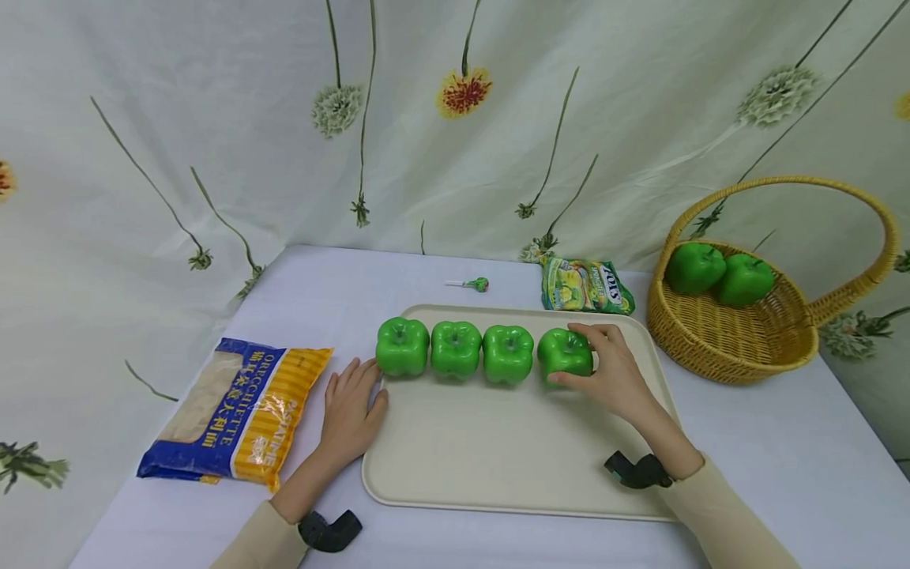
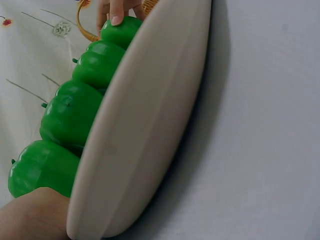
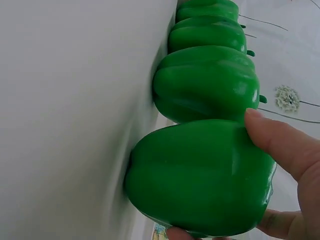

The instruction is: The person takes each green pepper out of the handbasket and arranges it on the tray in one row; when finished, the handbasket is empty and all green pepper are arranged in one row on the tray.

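Note:
Along the back of a beige tray (image 1: 483,450) stands a row of green bell peppers. My right hand (image 1: 613,371) grips the rightmost bell pepper (image 1: 562,352), its thumb and fingers spread around the sides; the right wrist view shows this bell pepper (image 3: 200,180) close up, at the tray surface. To its left are the other bell peppers: one (image 1: 508,355) beside it, one (image 1: 456,350) in the middle and one (image 1: 402,347) at the left end. My left hand (image 1: 350,415) rests at the tray's left edge with fingers extended, close to the leftmost pepper.
A wicker basket (image 1: 732,359) with a tall handle stands at the right, two green peppers (image 1: 743,280) inside. Behind the tray lie a green snack bag (image 1: 584,286) and a lollipop (image 1: 478,284). A blue and yellow pasta bag (image 1: 238,411) lies left of my left hand.

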Tool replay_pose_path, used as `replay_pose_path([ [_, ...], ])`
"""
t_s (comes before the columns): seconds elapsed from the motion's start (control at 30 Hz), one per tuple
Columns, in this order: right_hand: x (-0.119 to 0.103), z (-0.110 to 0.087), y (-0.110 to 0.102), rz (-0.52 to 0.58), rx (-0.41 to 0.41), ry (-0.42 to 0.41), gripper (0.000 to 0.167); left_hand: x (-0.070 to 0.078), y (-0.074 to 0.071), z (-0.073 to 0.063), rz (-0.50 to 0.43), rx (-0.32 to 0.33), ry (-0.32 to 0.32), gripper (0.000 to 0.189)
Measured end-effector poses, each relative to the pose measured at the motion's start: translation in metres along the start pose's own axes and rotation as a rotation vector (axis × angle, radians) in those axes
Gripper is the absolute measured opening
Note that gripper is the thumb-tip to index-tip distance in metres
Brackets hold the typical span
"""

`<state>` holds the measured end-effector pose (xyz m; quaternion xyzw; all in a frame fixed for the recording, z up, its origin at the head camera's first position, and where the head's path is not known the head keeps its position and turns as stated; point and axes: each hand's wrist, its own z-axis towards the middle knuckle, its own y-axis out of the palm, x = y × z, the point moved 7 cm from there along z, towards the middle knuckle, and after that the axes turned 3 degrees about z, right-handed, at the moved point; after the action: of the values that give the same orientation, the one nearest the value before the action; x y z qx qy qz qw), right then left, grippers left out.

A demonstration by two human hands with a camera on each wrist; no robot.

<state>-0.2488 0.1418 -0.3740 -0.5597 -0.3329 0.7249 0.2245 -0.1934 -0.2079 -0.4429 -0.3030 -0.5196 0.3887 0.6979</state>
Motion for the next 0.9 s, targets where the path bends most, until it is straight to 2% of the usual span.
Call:
replay_pose_path([
  [0.23, 0.0012, 0.0002, 0.0016, -0.002, -0.032, -0.018, 0.081, -0.0013, 0.0010, -0.0011, 0.011, -0.012, -0.012, 0.044],
  [0.9, 0.0000, -0.0015, 0.0005, 0.025, -0.033, -0.023, 0.077, 0.0003, 0.0007, 0.0003, 0.011, -0.007, -0.002, 0.044],
])
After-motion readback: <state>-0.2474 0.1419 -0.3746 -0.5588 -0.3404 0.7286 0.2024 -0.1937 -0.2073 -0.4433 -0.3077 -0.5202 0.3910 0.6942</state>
